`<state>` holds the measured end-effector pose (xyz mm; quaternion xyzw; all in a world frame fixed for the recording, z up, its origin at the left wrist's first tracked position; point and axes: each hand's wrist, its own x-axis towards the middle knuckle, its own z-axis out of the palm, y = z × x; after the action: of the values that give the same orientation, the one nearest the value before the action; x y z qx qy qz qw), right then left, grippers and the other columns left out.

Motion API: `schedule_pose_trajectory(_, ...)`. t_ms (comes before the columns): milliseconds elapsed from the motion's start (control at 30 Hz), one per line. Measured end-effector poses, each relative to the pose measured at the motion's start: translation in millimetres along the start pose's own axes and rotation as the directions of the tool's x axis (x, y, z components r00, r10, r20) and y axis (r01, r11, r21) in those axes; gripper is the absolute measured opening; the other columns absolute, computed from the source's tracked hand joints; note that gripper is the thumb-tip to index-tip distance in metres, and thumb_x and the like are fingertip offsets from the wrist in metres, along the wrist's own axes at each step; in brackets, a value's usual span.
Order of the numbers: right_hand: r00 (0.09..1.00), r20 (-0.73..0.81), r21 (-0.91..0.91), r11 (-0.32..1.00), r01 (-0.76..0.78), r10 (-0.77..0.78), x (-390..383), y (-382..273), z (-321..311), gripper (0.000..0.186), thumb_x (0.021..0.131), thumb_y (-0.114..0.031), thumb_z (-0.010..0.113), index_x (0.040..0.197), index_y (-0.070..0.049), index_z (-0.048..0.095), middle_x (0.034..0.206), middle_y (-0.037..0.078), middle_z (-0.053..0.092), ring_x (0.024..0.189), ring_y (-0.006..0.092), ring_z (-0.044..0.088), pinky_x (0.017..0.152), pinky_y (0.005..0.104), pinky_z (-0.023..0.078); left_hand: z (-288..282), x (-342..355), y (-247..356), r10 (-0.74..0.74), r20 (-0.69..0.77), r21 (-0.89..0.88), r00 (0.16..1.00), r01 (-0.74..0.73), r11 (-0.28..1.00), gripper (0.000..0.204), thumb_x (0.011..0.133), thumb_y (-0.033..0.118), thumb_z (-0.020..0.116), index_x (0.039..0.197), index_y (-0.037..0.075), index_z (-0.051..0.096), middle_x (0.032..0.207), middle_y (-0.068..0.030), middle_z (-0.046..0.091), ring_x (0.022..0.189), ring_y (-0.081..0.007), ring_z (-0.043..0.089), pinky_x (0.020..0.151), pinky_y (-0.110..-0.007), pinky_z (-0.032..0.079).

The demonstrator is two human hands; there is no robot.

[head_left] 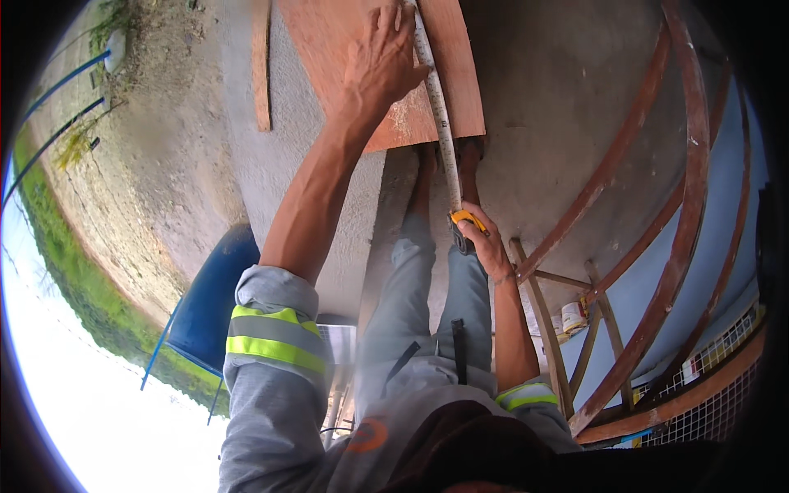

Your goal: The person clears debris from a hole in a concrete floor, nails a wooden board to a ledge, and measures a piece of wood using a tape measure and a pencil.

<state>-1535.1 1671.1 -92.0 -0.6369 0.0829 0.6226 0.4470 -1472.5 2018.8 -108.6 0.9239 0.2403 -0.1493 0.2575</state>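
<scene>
A reddish plywood board [329, 49] lies at the top of the head view. Across it runs the pale blade [444, 135] of a tape measure, pulled out past the board's near edge. My left hand [380, 66] rests on the board beside the blade, its thumb spread out against the blade and its fingers pointing away from me. At the near end, my right hand [488, 246] is closed around the yellow and black tape measure case [468, 220], in front of my legs. Where the blade ends beyond the picture's top edge is hidden.
A narrow wood strip [260, 66] lies on the concrete ledge [304, 156] at left. A blue barrel [215, 296] stands beside my left arm. On the right are red-brown wooden beams [694, 172], a wooden trestle [544, 337], small buckets [573, 318] and wire mesh [707, 419].
</scene>
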Motion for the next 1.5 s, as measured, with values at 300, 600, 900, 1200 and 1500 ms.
schedule_pose_trajectory(300, 0.998, 0.053, 0.067, 0.998, -0.021, 0.017, 2.5, -0.3, -1.0, 0.055, 0.088, -0.031, 0.064, 0.131, 0.002, 0.054, 0.111, 0.008, 0.061, 0.100, 0.0146, 0.057, 0.089, 0.0270, 0.045, -45.2, 72.0, -25.3, 0.069, 0.039, 0.162, 0.997, -0.074, 0.984, 0.127, 0.062, 0.038, 0.090, 0.153, -0.002, 0.010, 0.158, -0.0299, 0.008, 0.147, -0.0452, 0.005, 0.121, -0.053, 0.013)
schedule_pose_trajectory(600, 1.000, 0.020, 0.002, 1.000, 0.009, -0.009, 4.1, -6.5, -5.4, 0.056, 0.088, -0.033, 0.063, 0.130, 0.002, 0.054, 0.112, 0.010, 0.061, 0.104, 0.0173, 0.056, 0.092, 0.0283, 0.044, -48.2, 73.1, -25.2, 0.044, 0.047, 0.165, 0.998, -0.051, 0.985, 0.134, 0.058, 0.046, 0.091, 0.154, -0.001, 0.009, 0.159, -0.0268, 0.009, 0.146, -0.0471, 0.006, 0.120, -0.054, 0.017)
schedule_pose_trajectory(900, 0.998, 0.059, 0.055, 0.998, -0.008, 0.005, 4.4, 0.1, -3.0, 0.052, 0.088, -0.031, 0.061, 0.128, 0.002, 0.055, 0.110, 0.008, 0.063, 0.101, 0.0149, 0.056, 0.091, 0.0273, 0.044, -62.2, 66.0, -21.7, -0.002, 0.037, 0.176, 0.999, -0.005, 0.984, 0.134, 0.056, 0.046, 0.092, 0.154, 0.003, 0.012, 0.160, -0.0218, 0.011, 0.143, -0.0506, 0.016, 0.115, -0.061, 0.026)
schedule_pose_trajectory(1200, 0.998, 0.061, 0.021, 1.000, -0.007, 0.005, 3.9, -4.2, -4.7, 0.055, 0.089, -0.030, 0.061, 0.132, 0.003, 0.052, 0.113, 0.010, 0.059, 0.104, 0.0164, 0.056, 0.093, 0.0275, 0.043, -57.6, 67.8, -25.9, 0.023, 0.043, 0.134, 0.999, -0.028, 0.991, 0.131, 0.057, 0.044, 0.092, 0.154, 0.005, 0.013, 0.160, -0.0213, 0.011, 0.144, -0.0497, 0.015, 0.116, -0.061, 0.026)
schedule_pose_trajectory(1500, 1.000, 0.001, 0.006, 1.000, 0.021, -0.021, 4.2, 3.0, -1.0, 0.054, 0.089, -0.033, 0.063, 0.132, -0.001, 0.053, 0.109, 0.007, 0.060, 0.101, 0.0150, 0.056, 0.089, 0.0279, 0.044, -51.0, 70.3, -31.7, 0.072, 0.002, 0.115, 0.997, -0.071, 0.991, 0.128, 0.059, 0.043, 0.091, 0.154, 0.004, 0.015, 0.159, -0.0227, 0.013, 0.145, -0.0467, 0.013, 0.119, -0.058, 0.021)
